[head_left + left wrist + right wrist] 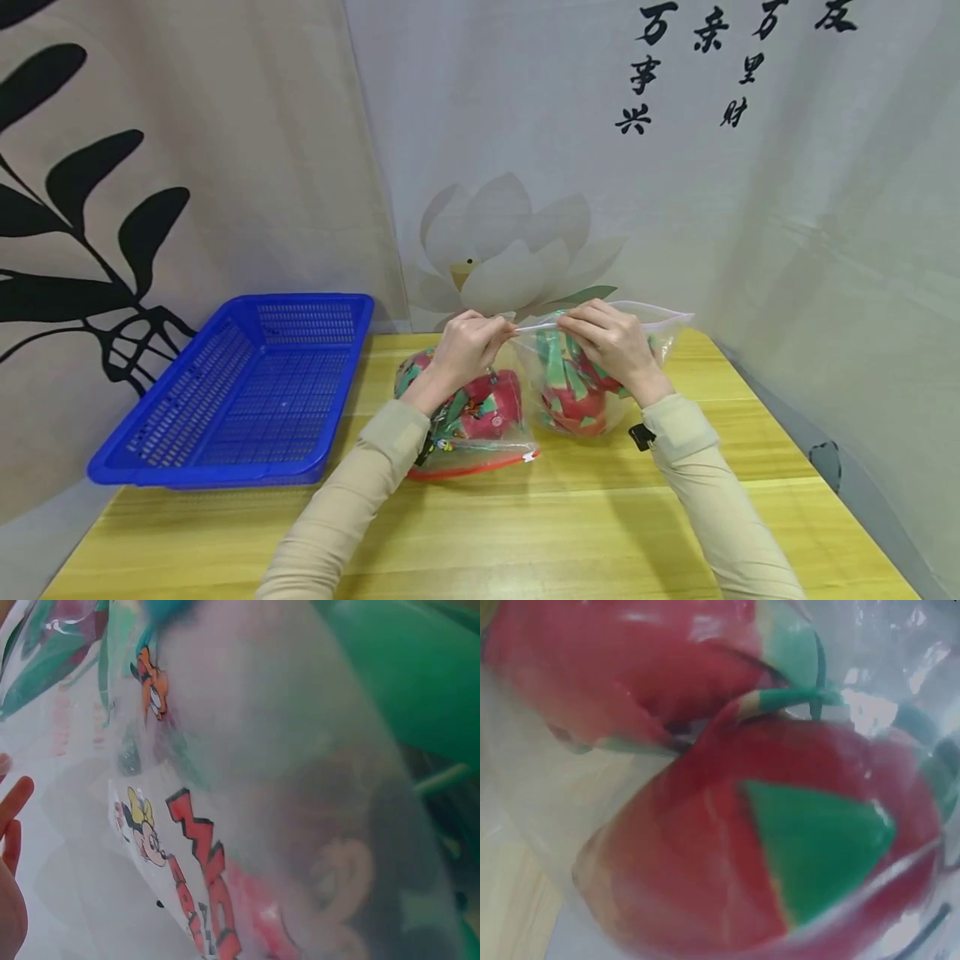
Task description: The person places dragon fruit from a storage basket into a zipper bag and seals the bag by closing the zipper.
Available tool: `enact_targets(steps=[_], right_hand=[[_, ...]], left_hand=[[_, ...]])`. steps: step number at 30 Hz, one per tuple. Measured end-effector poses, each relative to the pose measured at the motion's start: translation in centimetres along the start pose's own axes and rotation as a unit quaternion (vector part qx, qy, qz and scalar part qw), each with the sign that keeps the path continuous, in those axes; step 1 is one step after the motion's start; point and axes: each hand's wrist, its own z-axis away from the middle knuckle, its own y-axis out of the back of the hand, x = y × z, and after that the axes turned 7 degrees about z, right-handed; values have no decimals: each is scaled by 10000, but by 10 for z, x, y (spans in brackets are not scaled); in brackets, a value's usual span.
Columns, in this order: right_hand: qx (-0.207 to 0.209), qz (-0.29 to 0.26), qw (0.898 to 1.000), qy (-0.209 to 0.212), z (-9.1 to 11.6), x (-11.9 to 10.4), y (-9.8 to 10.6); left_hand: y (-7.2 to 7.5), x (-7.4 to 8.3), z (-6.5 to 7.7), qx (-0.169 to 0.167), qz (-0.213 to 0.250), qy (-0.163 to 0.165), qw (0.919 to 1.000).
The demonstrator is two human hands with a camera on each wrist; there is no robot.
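A clear zip bag (622, 392) with a white zip edge stands upright on the table, red-and-green dragon fruits (690, 855) inside it. My left hand (471, 340) pinches the left end of its zip edge. My right hand (611, 343) pinches the same edge farther right; beyond those fingers the bag's mouth gapes. Below my left hand lies a second clear bag (468, 446), with a red zip edge and white slider toward me, also holding dragon fruits. Its printed cartoon figures (150, 840) fill much of the left wrist view.
A blue plastic basket (322, 442) stands on the left part of the wooden table (585, 533). Behind the table hangs a pale cloth (525, 150) with leaf, flower and character prints. Another cloth side hangs along the right.
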Motion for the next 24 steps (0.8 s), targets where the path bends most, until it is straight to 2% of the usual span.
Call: enact_targets(steps=[6,11,18,24], right_hand=[[-41,64,9999,65,10,9,8],[91,191,9998,10,21,19,20],[422,395,9979,-290,38,33,43],[261,648,9959,-578,49,41,63]], left_hand=[[1,-7,9,133,83,84,9998],[5,-11,17,154,293,178,9993],[8,-13,22,1,456,255,9986],[8,-12,20,-28,454,305,9985]])
